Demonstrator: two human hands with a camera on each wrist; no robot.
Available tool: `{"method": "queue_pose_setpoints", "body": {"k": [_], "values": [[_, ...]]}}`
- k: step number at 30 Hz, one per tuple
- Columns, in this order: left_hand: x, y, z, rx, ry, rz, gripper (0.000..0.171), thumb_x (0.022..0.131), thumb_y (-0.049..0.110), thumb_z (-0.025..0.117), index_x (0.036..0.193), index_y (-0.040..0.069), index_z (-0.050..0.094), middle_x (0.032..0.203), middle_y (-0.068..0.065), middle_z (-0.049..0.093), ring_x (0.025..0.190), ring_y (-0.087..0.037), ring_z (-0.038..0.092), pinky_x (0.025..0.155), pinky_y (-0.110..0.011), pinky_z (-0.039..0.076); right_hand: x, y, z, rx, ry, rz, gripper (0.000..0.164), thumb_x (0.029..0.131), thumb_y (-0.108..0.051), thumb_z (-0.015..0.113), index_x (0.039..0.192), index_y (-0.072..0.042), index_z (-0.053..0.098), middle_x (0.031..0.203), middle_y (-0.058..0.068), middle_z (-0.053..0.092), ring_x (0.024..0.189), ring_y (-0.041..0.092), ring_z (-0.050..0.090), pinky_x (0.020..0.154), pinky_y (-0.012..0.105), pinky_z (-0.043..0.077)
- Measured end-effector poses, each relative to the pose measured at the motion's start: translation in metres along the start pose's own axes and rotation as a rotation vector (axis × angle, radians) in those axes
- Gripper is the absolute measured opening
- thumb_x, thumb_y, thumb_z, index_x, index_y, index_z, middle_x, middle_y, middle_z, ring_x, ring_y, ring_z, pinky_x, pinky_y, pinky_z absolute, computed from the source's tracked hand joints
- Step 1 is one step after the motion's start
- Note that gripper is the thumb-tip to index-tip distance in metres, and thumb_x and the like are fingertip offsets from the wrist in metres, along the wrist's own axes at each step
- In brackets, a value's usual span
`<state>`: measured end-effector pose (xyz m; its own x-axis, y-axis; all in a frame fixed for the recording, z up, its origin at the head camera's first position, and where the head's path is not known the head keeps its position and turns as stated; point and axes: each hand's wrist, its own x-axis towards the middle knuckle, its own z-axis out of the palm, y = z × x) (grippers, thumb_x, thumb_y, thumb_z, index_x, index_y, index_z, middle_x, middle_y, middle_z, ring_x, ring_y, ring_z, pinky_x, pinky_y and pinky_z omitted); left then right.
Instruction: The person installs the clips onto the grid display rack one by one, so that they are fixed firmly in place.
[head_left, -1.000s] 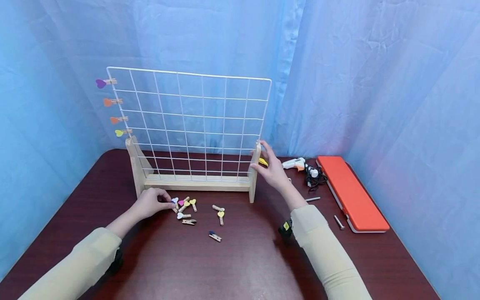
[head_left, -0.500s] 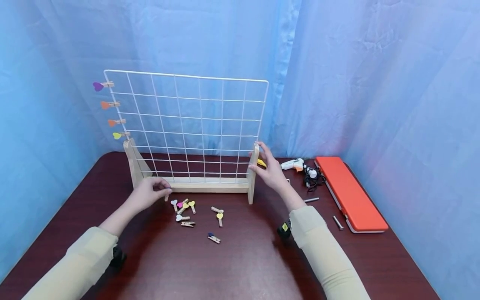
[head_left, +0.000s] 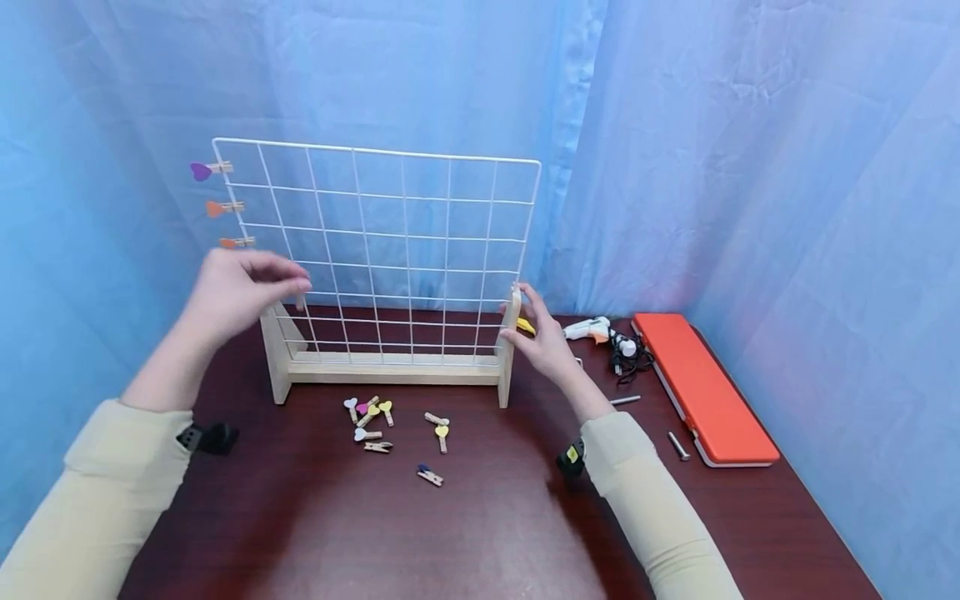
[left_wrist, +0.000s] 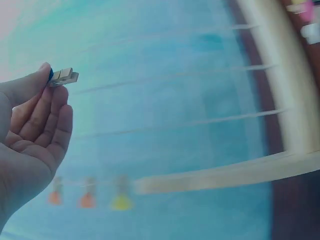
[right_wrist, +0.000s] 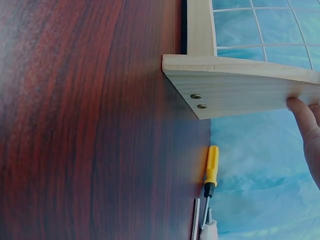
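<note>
A white wire grid (head_left: 378, 152) stands upright in a wooden stand (head_left: 393, 377). My left hand (head_left: 225, 296) is raised before the grid's lower left side, pinching a small wooden clothespin (left_wrist: 64, 75) between thumb and fingertip; a bit of blue shows at its pinched end. Heart-topped clothespins clip the grid's left edge, among them a purple one (head_left: 201, 172) and an orange one (head_left: 215, 208). A yellow one (left_wrist: 121, 201) shows in the left wrist view, hidden behind the hand from the head. My right hand (head_left: 546, 343) grips the stand's right upright (right_wrist: 240, 90).
Several loose clothespins (head_left: 367, 435) lie on the dark table before the stand. To the right are a yellow-handled screwdriver (right_wrist: 212, 165), a white glue gun (head_left: 588, 328) with black cord, a bolt (head_left: 678, 446) and a long orange case (head_left: 701, 387). Blue curtains hang behind.
My left hand has lifted a clothespin from the pile and moved up and left to the grid's lower left. My right hand stays on the upright.
</note>
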<state>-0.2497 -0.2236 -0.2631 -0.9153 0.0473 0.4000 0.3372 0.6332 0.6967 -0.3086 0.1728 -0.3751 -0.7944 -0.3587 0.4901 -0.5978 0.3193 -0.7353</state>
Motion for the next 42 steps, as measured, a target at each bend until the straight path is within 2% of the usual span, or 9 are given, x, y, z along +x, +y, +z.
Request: {"method": "queue_pose_setpoints", "body": {"k": [6, 9, 14, 18, 24, 30, 33, 36, 42], "values": [[0.029, 0.035, -0.046, -0.251, 0.251, 0.009, 0.019, 0.069, 0.016, 0.076, 0.085, 0.006, 0.072, 0.067, 0.013, 0.066, 0.06, -0.003, 0.06, 0.049, -0.011, 0.044, -0.001, -0.001, -0.001, -0.017, -0.002, 0.0, 0.069, 0.082, -0.004, 0.06, 0.139, -0.01, 0.022, 0.12, 0.016, 0.055, 0.119, 0.03, 0.045, 0.094, 0.048, 0.038], [0.046, 0.046, -0.065, -0.381, 0.331, -0.011, 0.019, 0.067, 0.015, 0.076, 0.084, 0.006, 0.073, 0.066, 0.01, 0.066, 0.059, -0.004, 0.061, 0.052, -0.011, 0.045, -0.001, -0.001, -0.001, -0.023, -0.006, -0.001, 0.07, 0.082, -0.004, 0.061, 0.139, -0.009, 0.021, 0.121, 0.015, 0.054, 0.119, 0.031, 0.044, 0.094, 0.048, 0.038], [0.07, 0.05, -0.081, -0.417, 0.409, 0.004, 0.023, 0.067, 0.019, 0.075, 0.086, 0.007, 0.073, 0.071, 0.007, 0.068, 0.062, -0.004, 0.06, 0.058, -0.012, 0.045, -0.002, -0.001, -0.003, -0.027, -0.006, 0.005, 0.07, 0.082, -0.006, 0.061, 0.14, -0.01, 0.021, 0.121, 0.015, 0.054, 0.12, 0.029, 0.044, 0.095, 0.047, 0.038], [0.082, 0.049, -0.085, -0.4, 0.415, -0.024, 0.028, 0.066, 0.026, 0.074, 0.089, 0.01, 0.073, 0.077, 0.007, 0.067, 0.073, -0.003, 0.06, 0.066, -0.013, 0.043, -0.003, -0.001, -0.003, -0.028, -0.004, -0.002, 0.07, 0.082, -0.006, 0.061, 0.139, -0.01, 0.021, 0.121, 0.015, 0.054, 0.119, 0.029, 0.044, 0.094, 0.048, 0.038], [0.093, 0.046, -0.085, -0.398, 0.382, -0.043, 0.031, 0.065, 0.029, 0.073, 0.09, 0.011, 0.073, 0.075, 0.009, 0.066, 0.072, -0.002, 0.057, 0.068, -0.014, 0.042, -0.003, -0.002, -0.001, -0.008, -0.004, -0.014, 0.069, 0.082, -0.005, 0.061, 0.139, -0.008, 0.022, 0.12, 0.016, 0.055, 0.118, 0.032, 0.044, 0.093, 0.049, 0.037], [0.095, 0.038, -0.083, -0.323, 0.354, -0.053, 0.028, 0.068, 0.03, 0.071, 0.089, 0.013, 0.073, 0.072, 0.012, 0.064, 0.069, -0.001, 0.057, 0.056, -0.012, 0.043, -0.001, -0.002, 0.0, -0.007, 0.001, -0.014, 0.069, 0.082, -0.003, 0.061, 0.139, -0.01, 0.023, 0.119, 0.015, 0.055, 0.118, 0.031, 0.046, 0.094, 0.047, 0.038], [0.095, 0.034, -0.082, -0.307, 0.35, -0.05, 0.029, 0.068, 0.031, 0.07, 0.091, 0.013, 0.072, 0.074, 0.012, 0.065, 0.069, -0.001, 0.056, 0.057, -0.012, 0.043, -0.001, -0.001, 0.0, 0.002, 0.001, -0.014, 0.069, 0.082, -0.002, 0.061, 0.139, -0.011, 0.023, 0.119, 0.016, 0.055, 0.118, 0.031, 0.045, 0.094, 0.047, 0.037], [0.095, 0.032, -0.08, -0.333, 0.352, -0.038, 0.03, 0.069, 0.029, 0.07, 0.092, 0.011, 0.072, 0.076, 0.011, 0.065, 0.071, -0.001, 0.057, 0.066, -0.012, 0.042, -0.001, 0.0, 0.001, 0.007, -0.003, -0.012, 0.069, 0.082, -0.002, 0.061, 0.139, -0.011, 0.023, 0.12, 0.017, 0.055, 0.118, 0.032, 0.045, 0.094, 0.048, 0.037], [0.091, 0.033, -0.082, -0.295, 0.337, -0.002, 0.032, 0.071, 0.029, 0.069, 0.098, 0.012, 0.07, 0.084, 0.01, 0.066, 0.074, 0.0, 0.058, 0.065, -0.01, 0.043, 0.0, 0.001, 0.0, -0.002, -0.001, 0.0, 0.069, 0.082, -0.005, 0.061, 0.139, -0.014, 0.023, 0.12, 0.014, 0.055, 0.119, 0.027, 0.045, 0.094, 0.045, 0.039]]}}
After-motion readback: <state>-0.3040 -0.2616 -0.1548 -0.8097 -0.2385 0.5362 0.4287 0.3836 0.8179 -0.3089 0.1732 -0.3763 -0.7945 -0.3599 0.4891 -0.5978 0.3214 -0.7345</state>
